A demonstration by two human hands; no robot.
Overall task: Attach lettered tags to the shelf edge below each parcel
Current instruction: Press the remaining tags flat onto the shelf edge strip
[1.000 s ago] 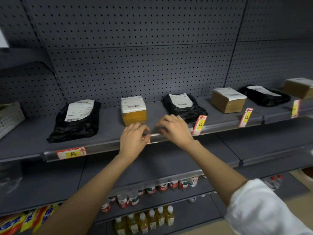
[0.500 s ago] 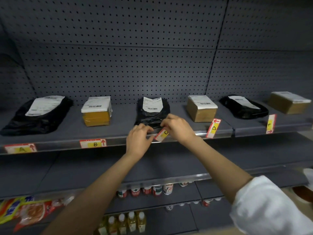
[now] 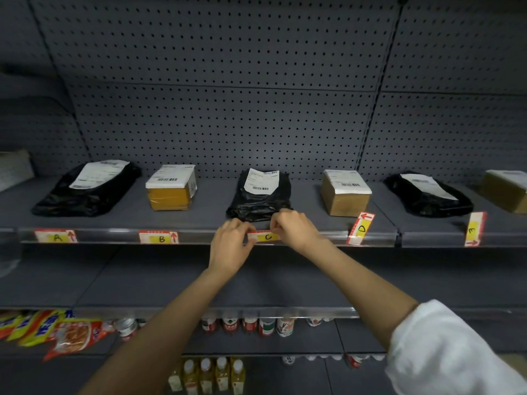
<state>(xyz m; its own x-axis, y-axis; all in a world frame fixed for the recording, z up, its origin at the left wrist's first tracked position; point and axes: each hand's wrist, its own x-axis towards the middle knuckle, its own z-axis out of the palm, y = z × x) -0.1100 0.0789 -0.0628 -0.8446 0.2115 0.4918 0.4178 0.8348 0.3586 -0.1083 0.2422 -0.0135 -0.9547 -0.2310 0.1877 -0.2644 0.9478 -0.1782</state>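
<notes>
— Half a second ago the red-and-yellow paper tag lettered C (image 3: 267, 236) sat tilted between the fingers; now it lies level along the clear plastic strip on the grey shelf edge (image 3: 199, 236), and the view has swung so A and B come well into sight on the left.

— Who has hold of it?

— Both. The left hand (image 3: 230, 246) pinches the tag's left end, the right hand (image 3: 296, 228) its right end, fingers curled nearly closed on the paper. Only the middle with the letter shows between them.

— And its place?

— Just below the crumpled black plastic mailer bag with a white label (image 3: 261, 196), the third parcel from the left. The long axis runs left to right, along the strip, same as the tag lettered A (image 3: 56, 236) and the tag lettered B (image 3: 159, 238).

— Whether it's seated in the strip?

— I can't tell; the fingers hide the ends. My guess is they are pressing it home.

— Next?

— The tag lettered D (image 3: 360, 228) stands on end, leaning, below the brown cardboard box on the right (image 3: 345, 195), and the tag lettered E (image 3: 474, 229) is upright farther right. D lies to the right of the fingers, so the right hand is nearer. It would need turning to lie along the strip.
</notes>
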